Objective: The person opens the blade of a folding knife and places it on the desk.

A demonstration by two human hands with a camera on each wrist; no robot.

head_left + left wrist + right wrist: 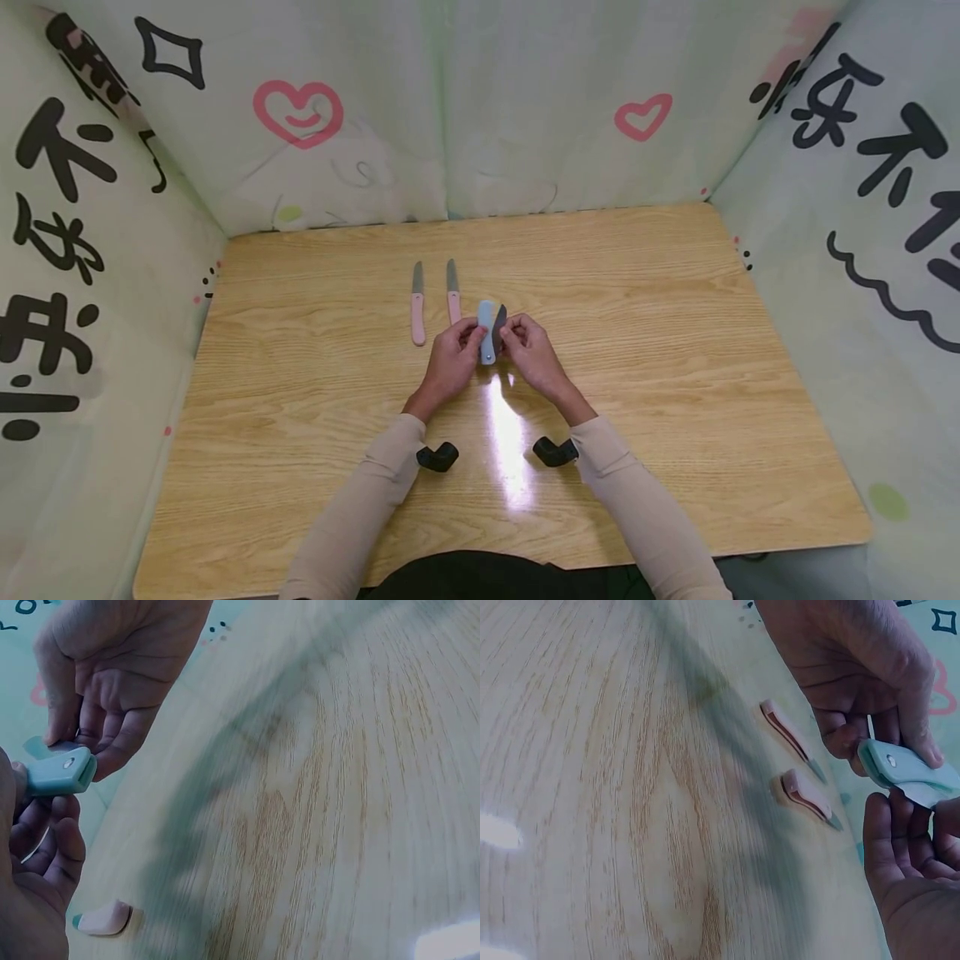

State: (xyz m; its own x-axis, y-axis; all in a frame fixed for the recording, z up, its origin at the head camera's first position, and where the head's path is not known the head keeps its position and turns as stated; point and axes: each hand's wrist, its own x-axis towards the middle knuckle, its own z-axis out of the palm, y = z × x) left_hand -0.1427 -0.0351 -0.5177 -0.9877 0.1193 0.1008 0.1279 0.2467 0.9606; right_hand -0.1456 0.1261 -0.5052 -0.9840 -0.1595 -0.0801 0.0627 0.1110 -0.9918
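A folding knife with a light blue handle is held over the table, its blade partly swung out from the handle. My left hand grips the handle between thumb and fingers. On the other side, my right hand pinches the blade. The pivot end of the handle shows a round rivet in the right wrist view. Left of the hands lie two pink-handled knives with blades out: one farther left, the other partly hidden behind my left hand.
The wooden table extends around the hands, with a bright light reflection near its middle. Printed cloth walls stand at the back and both sides. Black devices sit at both wrists.
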